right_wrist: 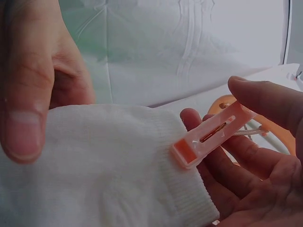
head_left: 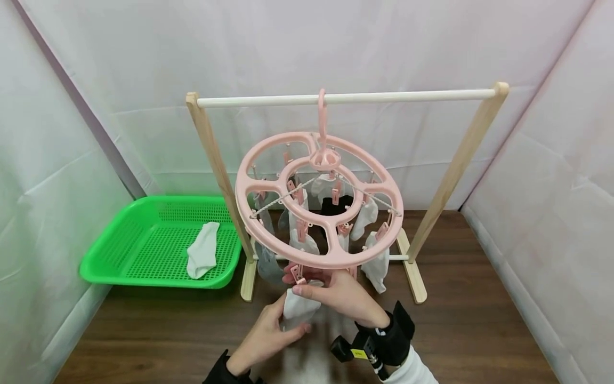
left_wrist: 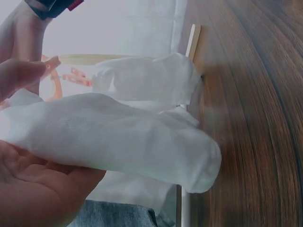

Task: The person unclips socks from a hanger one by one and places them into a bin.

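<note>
A white sock (head_left: 299,309) hangs below the front rim of a pink round clip hanger (head_left: 318,260). My left hand (head_left: 268,333) grips the sock's body, thumb on the near side. With thumb and fingers, my right hand (head_left: 349,296) pinches the pink clothespin (right_wrist: 213,135) by its tail end. In the right wrist view, the clothespin's nose overlaps the ribbed cuff (right_wrist: 187,189). The left wrist view shows the sock's toe (left_wrist: 203,163) pointing away from the left palm (left_wrist: 33,189).
Several socks hang from other clips, including a white sock (head_left: 377,261) at right and a grey sock (head_left: 268,264) at left. The hanger hooks over a white rod (head_left: 408,96) on a wooden stand (head_left: 453,170). A green basket (head_left: 144,282) at left holds one white sock (head_left: 203,250).
</note>
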Demonstrator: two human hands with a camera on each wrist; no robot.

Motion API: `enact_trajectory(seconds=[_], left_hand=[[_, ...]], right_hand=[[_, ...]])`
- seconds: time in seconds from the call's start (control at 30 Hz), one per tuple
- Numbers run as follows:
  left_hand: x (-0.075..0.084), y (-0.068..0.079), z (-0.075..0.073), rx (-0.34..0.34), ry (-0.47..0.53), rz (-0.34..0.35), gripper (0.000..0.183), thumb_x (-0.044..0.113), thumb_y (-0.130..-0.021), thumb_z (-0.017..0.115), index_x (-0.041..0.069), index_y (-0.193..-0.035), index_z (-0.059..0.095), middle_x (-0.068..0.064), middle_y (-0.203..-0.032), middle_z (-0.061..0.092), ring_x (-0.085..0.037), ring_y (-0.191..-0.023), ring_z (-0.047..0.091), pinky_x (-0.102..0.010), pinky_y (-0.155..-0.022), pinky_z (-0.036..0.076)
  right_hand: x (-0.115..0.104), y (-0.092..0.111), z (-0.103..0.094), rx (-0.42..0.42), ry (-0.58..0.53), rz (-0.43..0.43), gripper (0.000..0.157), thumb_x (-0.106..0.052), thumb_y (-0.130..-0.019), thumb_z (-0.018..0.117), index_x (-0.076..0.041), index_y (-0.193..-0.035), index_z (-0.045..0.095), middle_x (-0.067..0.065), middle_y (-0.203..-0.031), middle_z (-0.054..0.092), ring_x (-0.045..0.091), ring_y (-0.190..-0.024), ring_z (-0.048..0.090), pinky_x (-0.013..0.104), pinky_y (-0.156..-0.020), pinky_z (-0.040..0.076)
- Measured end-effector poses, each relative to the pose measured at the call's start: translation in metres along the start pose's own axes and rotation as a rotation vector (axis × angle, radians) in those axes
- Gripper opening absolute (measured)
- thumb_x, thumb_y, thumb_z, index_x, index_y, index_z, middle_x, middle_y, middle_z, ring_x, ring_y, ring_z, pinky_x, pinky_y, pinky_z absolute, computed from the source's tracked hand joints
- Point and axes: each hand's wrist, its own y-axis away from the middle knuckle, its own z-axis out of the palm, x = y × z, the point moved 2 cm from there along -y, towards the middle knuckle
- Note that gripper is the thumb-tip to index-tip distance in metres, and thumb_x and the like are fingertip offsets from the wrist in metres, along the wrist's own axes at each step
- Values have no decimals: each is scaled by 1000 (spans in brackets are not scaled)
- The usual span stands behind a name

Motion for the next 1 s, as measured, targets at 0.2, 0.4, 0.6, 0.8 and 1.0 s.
enact_trajectory(seconds=[0.2, 0.4, 0.6, 0.8, 1.0], left_hand=[[2, -4, 3, 26, 32, 23, 34, 6, -94, 63, -4, -125, 54, -16, -106, 66, -13, -91, 61, -30, -74, 52], [2, -4, 5, 62, -15, 52, 21, 0, -96, 57, -7, -116, 58, -5, -78, 59, -4, -71, 52, -24, -58, 46], [0, -2, 9, 53, -18, 47, 18, 0, -98, 53, -8, -113, 60, -20, -98, 68, -13, -86, 64, -29, -65, 54], [2, -2, 8, 29, 11, -7, 18, 3, -99, 52, -8, -111, 61, -19, -98, 68, -13, -86, 64, -29, -66, 54], [3, -3, 8, 21, -6, 37, 22, 0, -98, 52, -11, -115, 59, -20, -99, 68, -11, -85, 62, -29, -66, 53]], right_hand=[[-1, -1, 0, -2, -51, -36, 31, -7, -94, 64, 6, -122, 59, 21, -113, 65, 33, -111, 60, 34, -93, 47], [-1, -3, 0, 1, -103, -68, 31, -4, -92, 65, 7, -121, 59, 22, -115, 64, 30, -111, 60, 37, -94, 47], [-1, -2, 0, 34, -139, -54, 32, 1, -91, 65, 10, -121, 58, 25, -114, 64, 31, -108, 61, 40, -91, 48], [0, -1, 0, 58, -146, -39, 30, -1, -90, 67, 10, -117, 60, 22, -110, 66, 30, -106, 63, 35, -88, 50], [1, -3, -4, 83, -177, -99, 21, -1, -91, 65, 12, -108, 63, 17, -101, 70, 27, -97, 67, 28, -73, 52]])
